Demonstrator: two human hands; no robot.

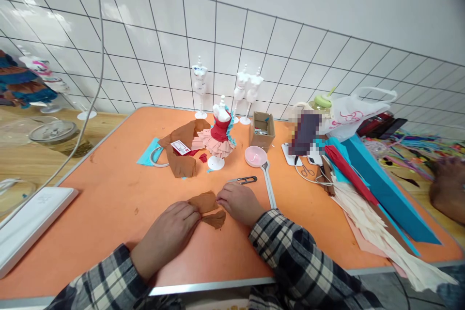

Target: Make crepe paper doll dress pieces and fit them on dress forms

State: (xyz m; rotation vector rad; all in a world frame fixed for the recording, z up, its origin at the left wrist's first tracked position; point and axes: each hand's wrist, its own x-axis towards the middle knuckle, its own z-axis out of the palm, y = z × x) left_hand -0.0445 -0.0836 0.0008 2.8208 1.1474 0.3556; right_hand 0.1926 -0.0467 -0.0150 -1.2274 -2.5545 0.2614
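Note:
Two small pieces of brown crepe paper lie on the orange table in front of me: a flatter upper piece (204,201) and a gathered lower one (217,220). My left hand (172,226) is closed on the left end of the paper, fingers together. At the right edge of the upper piece, my right hand (240,202) pinches it between thumb and fingers. Thread snips (247,180) lie just beyond my right hand. Behind them stands a miniature dress form (220,128) in a red bodice and pink ruffled skirt with blue trim.
A larger brown paper piece (184,166) lies left of the dress form. Right of it are a pink bowl (255,155), a grey handle-like tool (268,185) and a cardboard box (262,141). Coloured paper strips (385,193) cover the right side. A white box (39,223) sits left.

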